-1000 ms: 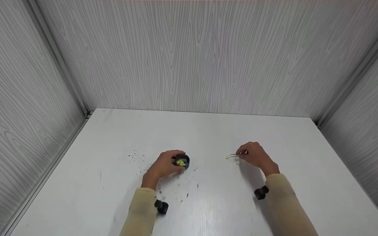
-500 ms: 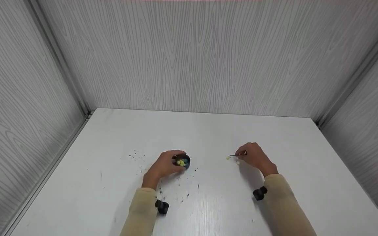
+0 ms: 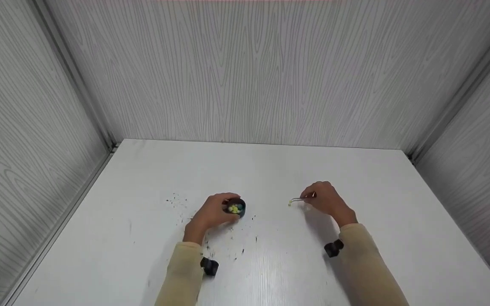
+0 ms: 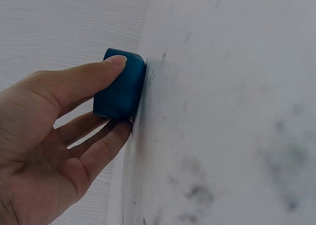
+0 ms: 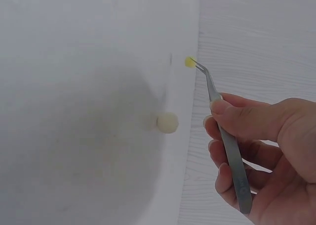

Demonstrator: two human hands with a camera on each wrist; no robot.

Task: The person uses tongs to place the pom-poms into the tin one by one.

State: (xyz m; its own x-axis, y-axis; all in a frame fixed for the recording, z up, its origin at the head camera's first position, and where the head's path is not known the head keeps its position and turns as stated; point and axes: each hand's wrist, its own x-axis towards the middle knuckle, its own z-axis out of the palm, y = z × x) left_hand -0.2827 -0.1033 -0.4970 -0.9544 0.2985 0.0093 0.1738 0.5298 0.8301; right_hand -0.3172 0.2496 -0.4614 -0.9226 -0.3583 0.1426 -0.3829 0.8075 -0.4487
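Observation:
My left hand [image 3: 213, 210] holds a small dark blue cup [image 4: 121, 86], thumb on one side and fingers round the other. The cup stands on the white tabletop, and small yellow, white and blue balls [image 3: 234, 209] show inside it. Off to the right, my right hand [image 3: 325, 199] pinches a pair of metal tweezers [image 5: 234, 160] with bent tips, thumb against the fingers. A small yellow ball [image 5: 189, 62] sits at the tweezer tips, above the table. Below them in the right wrist view, a whitish ball [image 5: 168, 122] lies on the tabletop.
Dark specks and smudges [image 3: 177, 201] dot the white table [image 3: 270, 263] around the left hand. Pale wood-grain panels [image 3: 245, 72] enclose the table at the back and both sides. A small black wrist camera [image 3: 333, 248] is on each sleeve.
My right hand has shifted slightly left with the tweezers, and the yellow ball has moved along at their tips. The left hand keeps its hold on the cup in the same place.

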